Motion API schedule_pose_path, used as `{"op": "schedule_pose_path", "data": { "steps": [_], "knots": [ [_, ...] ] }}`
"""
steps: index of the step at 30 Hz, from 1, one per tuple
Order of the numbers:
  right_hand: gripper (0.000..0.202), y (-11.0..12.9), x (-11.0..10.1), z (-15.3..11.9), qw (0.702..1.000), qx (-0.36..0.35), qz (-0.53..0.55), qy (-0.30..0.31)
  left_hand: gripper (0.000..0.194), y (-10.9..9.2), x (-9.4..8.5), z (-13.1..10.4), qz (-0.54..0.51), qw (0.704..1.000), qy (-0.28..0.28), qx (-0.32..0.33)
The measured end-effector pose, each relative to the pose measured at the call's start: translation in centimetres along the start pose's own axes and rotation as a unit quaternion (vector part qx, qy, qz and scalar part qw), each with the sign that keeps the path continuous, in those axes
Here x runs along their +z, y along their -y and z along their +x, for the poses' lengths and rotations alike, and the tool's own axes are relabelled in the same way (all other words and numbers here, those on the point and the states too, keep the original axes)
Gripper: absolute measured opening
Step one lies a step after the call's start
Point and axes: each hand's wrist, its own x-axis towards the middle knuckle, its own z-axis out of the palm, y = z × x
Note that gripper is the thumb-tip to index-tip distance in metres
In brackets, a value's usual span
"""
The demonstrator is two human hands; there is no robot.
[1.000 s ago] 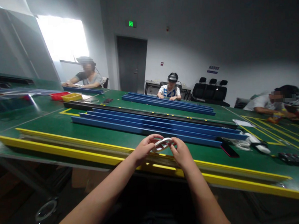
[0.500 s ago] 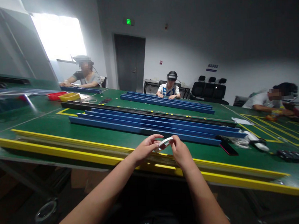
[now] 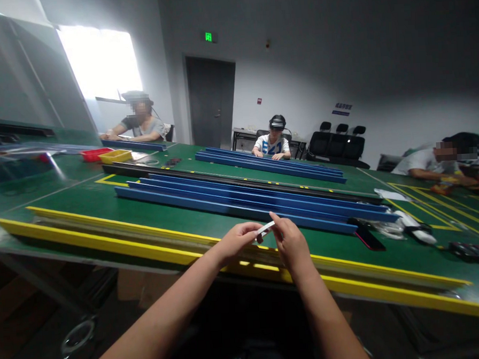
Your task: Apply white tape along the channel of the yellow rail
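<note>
Between my hands, above the near table edge, is a thin white roll of tape (image 3: pixel 265 229), tilted and seen nearly edge-on. The fingers of my left hand (image 3: pixel 239 239) pinch its left side. My right hand (image 3: pixel 291 242) grips the other end, with the forefinger along the top. Below both hands lies a long yellow channel rail (image 3: pixel 106 241), running along the front of the table. Small bright yellow strips show on it under my hands.
Beyond lie long blue rails (image 3: pixel 184 202) and a black rail (image 3: pixel 162 173) on the green table. A phone (image 3: pixel 369 238) lies to the right. Red (image 3: pixel 96 155) and yellow trays (image 3: pixel 115 156) stand at the left. Several people sit around the table.
The white roll has turned more edge-on and sits slightly further right. My left fingers have closed onto it, and my right forefinger has straightened upward. The view has shifted slightly.
</note>
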Motion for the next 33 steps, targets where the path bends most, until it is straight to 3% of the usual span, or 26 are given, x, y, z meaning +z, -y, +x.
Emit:
{"op": "schedule_pose_path", "data": {
  "steps": [7,11,16,21,24,28,33],
  "knots": [
    [0.047,-0.1,-0.1,0.1,0.998,-0.064,0.007,0.008,0.033,-0.3,0.4,-0.3,-0.044,0.999,0.027,-0.005],
    [0.048,0.0,-0.4,-0.1,0.997,-0.066,0.024,-0.003,0.029,-0.1,0.4,-0.4,-0.052,0.999,0.017,-0.005],
    [0.055,0.0,0.1,0.0,0.999,0.000,0.043,-0.025,0.026,-0.2,0.5,-0.3,-0.079,0.997,0.009,0.011],
    [0.057,-0.9,1.4,0.4,0.995,0.079,0.048,0.043,0.023,-0.6,0.4,-0.4,-0.075,0.996,0.009,0.051],
    [0.047,-1.3,1.6,0.3,0.991,0.091,0.090,0.040,0.023,-0.7,0.4,-0.4,-0.057,0.997,-0.004,0.046],
    [0.040,-1.3,1.2,0.1,0.991,0.051,0.126,0.008,0.025,-0.5,0.5,-0.3,-0.052,0.998,-0.003,0.021],
    [0.045,-0.7,0.4,0.2,0.992,-0.030,0.119,0.019,0.028,-0.4,0.5,-0.3,-0.047,0.999,0.001,0.015]
  ]
}}
